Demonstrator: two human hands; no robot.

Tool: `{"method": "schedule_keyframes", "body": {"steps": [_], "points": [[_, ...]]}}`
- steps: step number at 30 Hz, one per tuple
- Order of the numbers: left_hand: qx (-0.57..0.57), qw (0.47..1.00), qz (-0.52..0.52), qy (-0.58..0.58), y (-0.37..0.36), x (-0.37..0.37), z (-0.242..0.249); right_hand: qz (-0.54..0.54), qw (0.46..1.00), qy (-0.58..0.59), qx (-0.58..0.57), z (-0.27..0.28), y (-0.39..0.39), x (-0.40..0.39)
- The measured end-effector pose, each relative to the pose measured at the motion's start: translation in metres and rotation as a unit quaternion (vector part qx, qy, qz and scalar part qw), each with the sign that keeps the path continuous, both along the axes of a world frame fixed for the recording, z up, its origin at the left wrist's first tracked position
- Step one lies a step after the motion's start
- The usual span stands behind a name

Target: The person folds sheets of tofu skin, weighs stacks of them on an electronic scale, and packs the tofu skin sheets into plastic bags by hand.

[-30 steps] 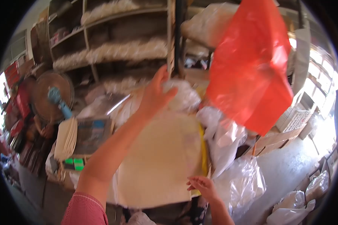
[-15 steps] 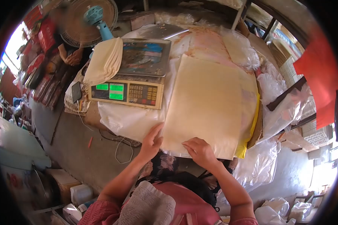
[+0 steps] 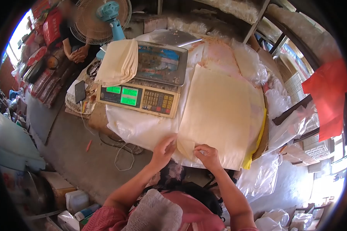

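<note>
A large, thin, cream-coloured sheet lies on top of a pile of similar sheets at the near side of the table. Its lower left corner is lifted and folded over into a small flap. My right hand pinches that flap between thumb and fingertips. Beside the sheet's lower left edge is my left hand, fingers stretched out and thumb apart, its tips close to the edge. Whether they touch the sheet I cannot make out. Left of the pile stands a digital scale with lit green displays, and folded cream sheets rest partly on its pan.
A phone with a cable lies left of the scale. Behind stands a fan, near a seated person's clasped hands. Clear plastic covers the table; yellow plastic shows at the pile's right. Shelving and red plastic are farther right.
My right hand has lifted the sheet's lower left corner and turned it over into a flap. My left hand stays near the left edge. The view has shifted slightly.
</note>
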State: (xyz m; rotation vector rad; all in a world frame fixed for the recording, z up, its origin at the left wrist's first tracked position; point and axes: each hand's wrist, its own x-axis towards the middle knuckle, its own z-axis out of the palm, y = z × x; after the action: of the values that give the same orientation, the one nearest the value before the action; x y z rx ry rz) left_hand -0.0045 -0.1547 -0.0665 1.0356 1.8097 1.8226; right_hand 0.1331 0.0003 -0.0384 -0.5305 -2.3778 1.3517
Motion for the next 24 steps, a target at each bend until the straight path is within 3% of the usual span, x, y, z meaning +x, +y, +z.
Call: {"method": "schedule_keyframes", "body": {"steps": [2, 3, 5, 6, 8, 9, 10, 11, 12, 14, 15, 16, 17, 18, 20, 21, 23, 24], "points": [[-0.023, 0.976, 0.070, 0.204, 0.003, 0.006, 0.012, -0.020, 0.995, -0.041, -0.089, -0.002, 0.007, 0.002], [-0.022, 0.976, 0.070, 0.206, 0.004, 0.009, 0.020, -0.021, 0.995, -0.039, -0.087, -0.002, 0.008, 0.001], [-0.022, 0.914, 0.123, 0.387, 0.006, 0.016, 0.039, -0.028, 0.992, -0.087, -0.084, 0.000, 0.012, -0.002], [-0.019, 0.912, 0.124, 0.390, 0.008, 0.015, 0.041, -0.028, 0.993, -0.082, -0.082, -0.005, 0.018, -0.004], [-0.066, 0.905, 0.004, 0.419, 0.010, 0.017, 0.040, -0.064, 0.965, -0.044, -0.249, -0.013, 0.038, -0.004], [-0.064, 0.904, 0.008, 0.423, 0.011, 0.018, 0.037, -0.097, 0.963, -0.038, -0.250, -0.005, 0.053, -0.001], [-0.146, 0.890, -0.044, 0.430, 0.013, 0.016, 0.034, -0.129, 0.959, -0.030, -0.251, 0.013, 0.073, 0.000], [-0.227, 0.868, -0.092, 0.432, 0.017, 0.013, 0.032, -0.176, 0.975, -0.090, -0.104, 0.038, 0.100, 0.001], [-0.228, 0.867, -0.084, 0.434, 0.023, 0.011, 0.034, -0.219, 0.964, -0.147, 0.046, 0.057, 0.128, 0.006], [-0.362, 0.802, -0.156, 0.449, 0.041, 0.009, 0.040, -0.165, 0.961, 0.067, -0.210, 0.054, 0.177, 0.016], [-0.361, 0.802, -0.150, 0.452, 0.050, 0.008, 0.045, -0.108, 0.962, 0.074, -0.240, 0.050, 0.173, 0.015], [-0.339, 0.847, -0.123, 0.391, 0.062, 0.009, 0.049, -0.054, 0.959, 0.080, -0.268, 0.045, 0.163, 0.020], [-0.310, 0.887, -0.097, 0.329, 0.072, 0.008, 0.053, -0.011, 0.996, 0.010, -0.090, 0.046, 0.136, 0.021], [-0.301, 0.888, -0.098, 0.333, 0.081, 0.009, 0.049, 0.029, 0.993, -0.063, 0.092, 0.051, 0.098, 0.021], [-0.229, 0.876, 0.022, 0.424, 0.097, 0.016, 0.028, 0.036, 0.967, -0.114, 0.226, 0.070, 0.034, 0.022], [-0.220, 0.877, 0.020, 0.428, 0.098, 0.020, 0.024, 0.029, 0.966, -0.113, 0.232, 0.066, 0.040, 0.026], [-0.273, 0.855, -0.037, 0.438, 0.093, 0.022, 0.016, -0.006, 0.985, -0.111, 0.131, 0.041, 0.066, 0.023], [-0.269, 0.854, -0.041, 0.443, 0.094, 0.021, 0.013, -0.104, 0.971, -0.186, 0.110, 0.024, 0.103, 0.026]]}}
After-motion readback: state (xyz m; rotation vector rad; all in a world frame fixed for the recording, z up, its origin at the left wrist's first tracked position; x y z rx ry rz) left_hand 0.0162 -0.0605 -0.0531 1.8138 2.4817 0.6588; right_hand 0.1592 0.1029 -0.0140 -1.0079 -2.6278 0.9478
